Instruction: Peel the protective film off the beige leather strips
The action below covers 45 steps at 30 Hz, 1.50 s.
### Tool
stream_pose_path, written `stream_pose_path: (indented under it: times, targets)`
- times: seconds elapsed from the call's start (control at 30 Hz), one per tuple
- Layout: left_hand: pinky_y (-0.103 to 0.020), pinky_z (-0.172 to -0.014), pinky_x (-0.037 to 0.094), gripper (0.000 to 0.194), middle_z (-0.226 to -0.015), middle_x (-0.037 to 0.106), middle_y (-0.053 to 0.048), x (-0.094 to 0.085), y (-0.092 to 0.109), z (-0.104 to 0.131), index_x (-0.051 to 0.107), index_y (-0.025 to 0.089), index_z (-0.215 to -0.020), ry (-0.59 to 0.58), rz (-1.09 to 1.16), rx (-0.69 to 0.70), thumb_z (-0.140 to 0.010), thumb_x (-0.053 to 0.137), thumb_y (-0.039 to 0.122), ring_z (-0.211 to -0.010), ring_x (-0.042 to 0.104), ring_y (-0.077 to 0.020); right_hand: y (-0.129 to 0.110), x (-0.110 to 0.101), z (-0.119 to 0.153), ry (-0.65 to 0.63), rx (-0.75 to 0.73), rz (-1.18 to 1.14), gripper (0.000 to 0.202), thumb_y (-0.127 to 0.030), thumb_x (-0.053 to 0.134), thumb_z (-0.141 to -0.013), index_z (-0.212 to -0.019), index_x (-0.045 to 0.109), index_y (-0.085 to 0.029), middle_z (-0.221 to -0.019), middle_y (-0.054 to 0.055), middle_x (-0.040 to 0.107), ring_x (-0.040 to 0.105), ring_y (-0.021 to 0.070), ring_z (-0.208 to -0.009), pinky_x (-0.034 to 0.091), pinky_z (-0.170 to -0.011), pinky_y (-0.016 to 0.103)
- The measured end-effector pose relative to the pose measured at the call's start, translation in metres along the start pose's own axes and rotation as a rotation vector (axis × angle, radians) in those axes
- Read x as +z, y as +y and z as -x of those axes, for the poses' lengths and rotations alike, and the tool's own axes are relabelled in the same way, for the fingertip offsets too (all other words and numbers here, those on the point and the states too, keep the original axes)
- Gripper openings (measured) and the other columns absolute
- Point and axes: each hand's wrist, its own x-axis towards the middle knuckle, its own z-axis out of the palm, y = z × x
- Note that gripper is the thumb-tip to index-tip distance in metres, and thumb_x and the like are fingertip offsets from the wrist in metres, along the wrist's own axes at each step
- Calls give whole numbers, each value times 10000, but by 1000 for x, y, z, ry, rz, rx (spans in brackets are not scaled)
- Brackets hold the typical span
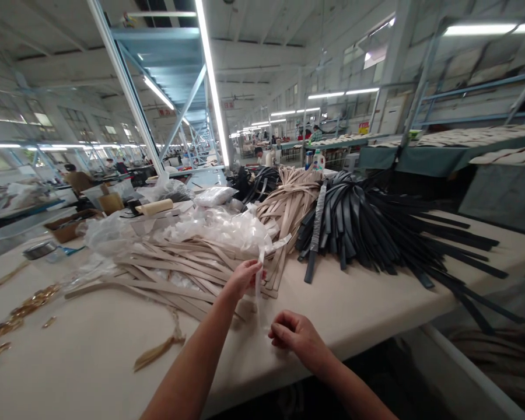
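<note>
Fingers (254, 269) of the left hand (244, 279) are pinched shut on the top of a thin clear plastic strip (258, 287), which hangs down toward the right hand (294, 335). Right hand is curled closed just below the strip's lower end; can't tell from here if it actually grips the tail or just sits beside it. Both hands sit over the near edge of the worktop (354, 303), strip held just above it.

Judgement on handling: strip looks near weightless, limp and slick, probably film wrapper. It should crumple or stretch rather than break. A pinch at the ends, as the left hand has it, seems the sensible hold; a mid-span grab would likely just bunch it.

Just behind the left hand: a loose spread of beige straps (175, 274), flat and overlapping, look semi-stiff. On top of those, a heap of crumpled clear plastic wrap (219, 227).

Left side of the worktop: gold chain hardware (21, 312) strung along the edge, well apart from the hands. A lone beige scrap (157, 350) lies near the left forearm.

Further back right: big fan of black straps (376, 227), and a second bundle of tan straps (289, 204) between it and the plastic.

Beyond: cardboard box (65, 227), more benches, other workers too far off to make out.
</note>
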Motion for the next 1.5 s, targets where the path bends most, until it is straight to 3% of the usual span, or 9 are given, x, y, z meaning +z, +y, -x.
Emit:
stream_pose_path:
  times: [0.13,0.3,0.57,0.77,0.9,1.07,1.2,1.33,1.5]
  targets:
    - [-246,-576,505,474,-613,626,14,-7,-8,20,590,159,-795,-30,82,3,-581,846,495,-543,608,-118,2,-2,-2,6,-7,-23,434,-584,728,-724,-729,629,-161,-742,45,702,631,163,-651,483,-614,277]
    - [-208,-548,459,469,-531,533,70,-24,-25,58,548,163,-713,37,80,85,-600,837,514,-476,513,-66,3,-5,-7,24,30,-70,468,-607,734,-691,-808,640,-164,-803,51,716,642,153,-639,498,-599,270]
    - [-204,-474,414,520,-577,567,74,-35,-41,90,584,179,-898,308,-8,258,-647,767,595,-448,499,-81,0,-5,-14,45,35,-95,512,-597,703,-690,-969,632,-173,-922,65,701,657,164,-689,499,-590,275]
    - [-255,-688,529,296,-860,678,-11,-39,-36,115,669,235,-1165,488,-623,646,-918,538,334,-720,659,-140,-16,9,-14,54,-75,-33,469,-521,720,-703,-1011,644,-175,-969,53,680,655,167,-724,480,-620,283]
    - [-282,-842,541,333,-1029,703,-56,-39,-33,123,707,239,-1110,389,-951,982,-934,443,137,-940,670,-166,-24,15,-20,25,-71,-36,540,-627,685,-728,-1016,661,-171,-974,62,692,661,167,-723,480,-618,279]
    - [-321,-856,532,350,-1044,733,-23,-28,-29,127,693,287,-1125,152,-1230,1146,-928,480,91,-937,648,-181,-27,13,-36,-34,74,-89,679,-777,600,-725,-973,643,-147,-917,76,694,683,165,-679,481,-574,253]
    - [-332,-866,525,360,-1088,737,8,-20,-32,126,647,320,-1192,-9,-1305,1159,-914,551,113,-986,637,-193,-26,11,-52,-48,152,-105,641,-749,671,-678,-871,644,-138,-793,42,676,605,107,-563,460,-552,237]
    - [-311,-835,528,317,-1040,735,-26,-17,-42,135,688,246,-997,4,-1191,1184,-912,448,56,-933,639,-182,-24,12,-61,-17,130,-91,550,-644,742,-647,-861,669,-142,-803,50,711,561,95,-554,412,-544,228]
    - [-375,-868,538,186,-1098,684,-94,-22,-57,166,689,232,-995,25,-887,929,-864,571,292,-1007,636,-238,-26,6,-57,41,46,-68,402,-528,760,-635,-755,670,-154,-717,17,686,521,89,-548,368,-520,219]
